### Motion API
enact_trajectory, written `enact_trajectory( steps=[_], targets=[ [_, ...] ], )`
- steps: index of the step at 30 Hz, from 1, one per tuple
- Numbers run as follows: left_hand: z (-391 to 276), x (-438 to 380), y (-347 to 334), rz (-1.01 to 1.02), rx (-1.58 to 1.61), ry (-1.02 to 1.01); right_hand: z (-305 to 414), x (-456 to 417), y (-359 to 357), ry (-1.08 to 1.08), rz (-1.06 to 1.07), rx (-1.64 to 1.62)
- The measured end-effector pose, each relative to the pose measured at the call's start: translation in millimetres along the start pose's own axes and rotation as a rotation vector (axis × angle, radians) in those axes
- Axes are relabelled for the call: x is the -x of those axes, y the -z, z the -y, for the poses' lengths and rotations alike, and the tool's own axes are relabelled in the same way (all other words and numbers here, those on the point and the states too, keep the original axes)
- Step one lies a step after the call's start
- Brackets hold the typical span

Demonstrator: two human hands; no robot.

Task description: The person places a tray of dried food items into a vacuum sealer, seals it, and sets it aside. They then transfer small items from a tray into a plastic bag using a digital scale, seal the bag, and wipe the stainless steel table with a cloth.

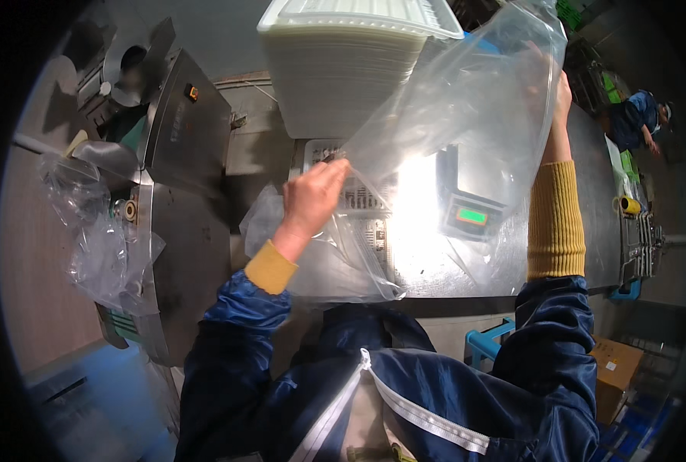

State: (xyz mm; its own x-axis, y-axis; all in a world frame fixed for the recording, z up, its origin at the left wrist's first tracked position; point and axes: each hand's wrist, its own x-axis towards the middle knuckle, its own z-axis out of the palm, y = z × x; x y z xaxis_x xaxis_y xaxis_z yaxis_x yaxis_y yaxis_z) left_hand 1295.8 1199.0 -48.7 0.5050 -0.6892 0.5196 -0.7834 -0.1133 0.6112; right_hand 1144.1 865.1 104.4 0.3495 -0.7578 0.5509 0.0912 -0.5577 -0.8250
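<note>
A large clear plastic bag (452, 110) is stretched at a slant above a metal table (423, 265). My left hand (314, 199) pinches its gathered lower-left part between thumb and fingers. At the upper right, my right hand (561, 101) grips the bag's other end, its fingers partly seen through the film. Beneath my left hand lie white plastic trays (371, 193) with dark, slim pieces in them, partly covered by loose plastic film (331, 277). A digital scale (472, 216) with a lit green display shows through the bag.
A tall stack of white plastic trays (348, 75) rises at the table's far side. On the left stands a stainless-steel machine (187, 127) with crumpled clear plastic (100, 242) beside it. A blue stool (487, 343) and a cardboard box (617, 369) are at lower right. Another person (637, 118) is farther right.
</note>
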Motion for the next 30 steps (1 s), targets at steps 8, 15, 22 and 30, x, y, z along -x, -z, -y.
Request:
enact_trajectory(
  steps=[8,15,22,30],
  targets=[
    [23.8,-64.5,57.0,0.087,0.544,0.292,25.6,-23.3,1.2,-0.206,-0.27,-0.54],
    [33.4,-97.7,59.5,0.301,0.696,0.531,31.1,-16.8,11.9,-0.069,-0.192,-0.365],
    [28.8,-109.8,39.2,0.458,0.767,0.511,40.6,3.7,27.5,0.109,-0.092,-0.377],
    [10.5,-116.9,18.2,0.444,0.715,0.607,92.7,33.3,29.5,0.758,-0.06,1.148]
  ],
)
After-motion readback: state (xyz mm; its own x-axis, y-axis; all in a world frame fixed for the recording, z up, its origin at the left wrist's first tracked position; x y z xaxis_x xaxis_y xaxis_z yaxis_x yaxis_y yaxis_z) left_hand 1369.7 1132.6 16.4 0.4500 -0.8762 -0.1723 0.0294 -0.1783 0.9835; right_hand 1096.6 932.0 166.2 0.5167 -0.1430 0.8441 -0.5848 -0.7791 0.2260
